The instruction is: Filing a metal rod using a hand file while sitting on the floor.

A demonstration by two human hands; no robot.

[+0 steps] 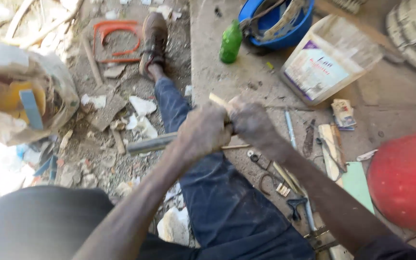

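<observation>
Nearest the camera we see our own dark-clad lap and the two bare forearms rising from it toward the centre of the view. Our left hand (pixel 203 131) is clenched around a grey metal pipe (pixel 149 143), which juts out to the left above our blue-trousered leg (pixel 227 197). Our right hand (pixel 250 121) meets the left one, its fingers closed on a pale wooden stick (pixel 219 102) whose end shows just above the two fists. A thin rod (pixel 236 146) runs level below the hands. On the concrete floor (pixel 396 96) to the right lie small hand tools and scraps of wood, beside a red drum (pixel 405 178). Farther off stand a green bottle (pixel 230 43), a blue basin (pixel 278 24) and a white canister (pixel 331 60). An orange frame (pixel 116 41) lies on rubble near our shoe (pixel 154 41).
</observation>
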